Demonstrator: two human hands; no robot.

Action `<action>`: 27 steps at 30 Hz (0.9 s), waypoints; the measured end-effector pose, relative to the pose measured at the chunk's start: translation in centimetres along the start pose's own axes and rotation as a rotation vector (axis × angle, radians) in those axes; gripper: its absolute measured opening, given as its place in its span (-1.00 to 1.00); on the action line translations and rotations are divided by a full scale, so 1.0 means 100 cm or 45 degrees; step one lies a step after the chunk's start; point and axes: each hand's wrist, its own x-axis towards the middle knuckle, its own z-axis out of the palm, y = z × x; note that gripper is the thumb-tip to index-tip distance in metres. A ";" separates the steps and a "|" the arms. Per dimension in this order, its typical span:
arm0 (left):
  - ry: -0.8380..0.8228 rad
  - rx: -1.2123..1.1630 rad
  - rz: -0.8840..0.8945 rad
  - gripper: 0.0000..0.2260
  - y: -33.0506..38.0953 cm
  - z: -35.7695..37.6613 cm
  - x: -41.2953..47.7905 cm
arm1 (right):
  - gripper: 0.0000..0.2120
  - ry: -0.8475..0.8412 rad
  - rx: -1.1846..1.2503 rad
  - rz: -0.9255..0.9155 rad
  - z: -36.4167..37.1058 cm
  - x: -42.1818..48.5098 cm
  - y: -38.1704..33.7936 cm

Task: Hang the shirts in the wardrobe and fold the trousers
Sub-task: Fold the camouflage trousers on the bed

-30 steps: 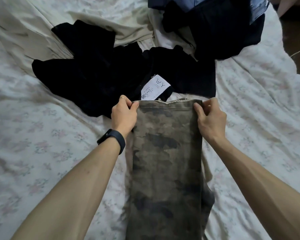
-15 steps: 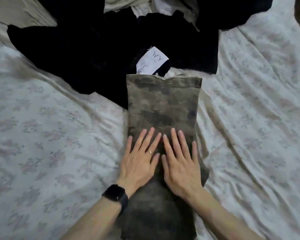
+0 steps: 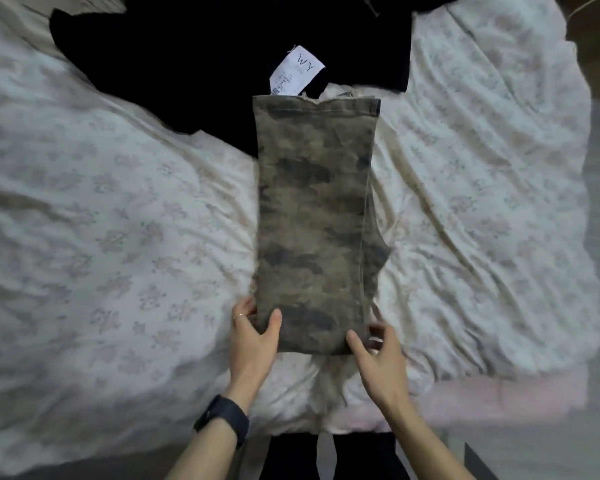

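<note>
Now: left grip (image 3: 253, 341) and right grip (image 3: 378, 355) both pinch near end of camouflage trousers (image 3: 314, 209) on bed (image 3: 118, 237). Best lift evenly, carry to far edge, align corners, smooth flat.

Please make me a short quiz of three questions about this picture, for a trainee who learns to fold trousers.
1. True or false: the white tag lies at the near end of the camouflage trousers.
2. Where do the left hand and the right hand grip the trousers? A) the far end B) the near corners C) the middle
3. Fill in: the black watch is on the ___ wrist.

Key: 1 false, it lies beyond the far end, on the black garment; 2 B; 3 left.
</note>
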 end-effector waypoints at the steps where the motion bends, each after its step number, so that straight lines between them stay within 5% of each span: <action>1: -0.037 -0.131 -0.114 -0.63 -0.005 -0.005 -0.010 | -0.72 -0.041 0.111 0.062 0.002 -0.007 0.005; 5: -0.169 -0.061 -0.105 -0.82 -0.029 -0.018 -0.014 | -0.75 -0.148 0.433 0.148 0.000 -0.012 0.010; 11: -0.312 -0.105 -0.035 -0.76 -0.037 -0.017 -0.005 | -0.77 -0.332 0.247 0.161 -0.005 -0.004 0.017; 14: -0.332 0.001 -0.055 -0.77 -0.032 -0.015 0.003 | -0.73 -0.284 0.093 0.066 -0.005 0.000 0.013; 19: -0.050 0.413 0.083 -0.43 -0.028 -0.008 -0.002 | -0.56 -0.071 0.040 0.029 0.000 -0.012 0.016; 27: 0.006 0.540 0.000 -0.43 -0.021 0.008 -0.024 | -0.56 0.153 -0.058 0.034 -0.027 -0.023 0.014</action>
